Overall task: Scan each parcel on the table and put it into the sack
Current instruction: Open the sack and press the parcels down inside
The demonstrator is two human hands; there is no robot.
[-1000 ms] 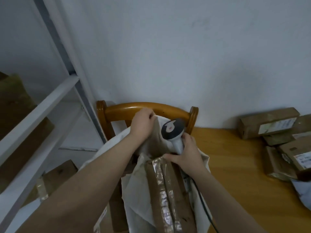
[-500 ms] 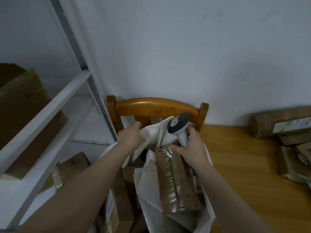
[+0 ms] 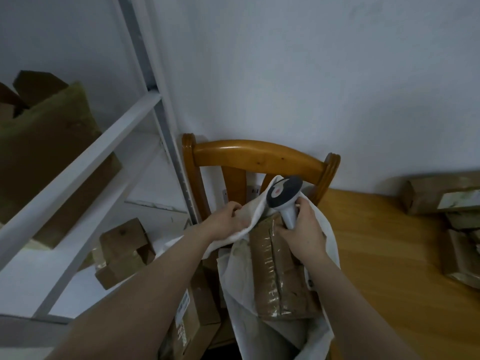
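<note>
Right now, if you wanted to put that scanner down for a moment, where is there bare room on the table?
The widest free patch is the bare table between the sack and the stacked parcels along its right edge. The sack's mouth is crowded: the taped parcel, the left hand gripping its rim, the right hand holding the scanner.

Left hand (image 3: 226, 219) pinches the sack (image 3: 237, 271); right hand (image 3: 304, 232) grips the scanner (image 3: 284, 190); both forearms outstretched.

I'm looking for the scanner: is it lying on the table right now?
No, the right hand grips the scanner by its handle over the sack.
</note>
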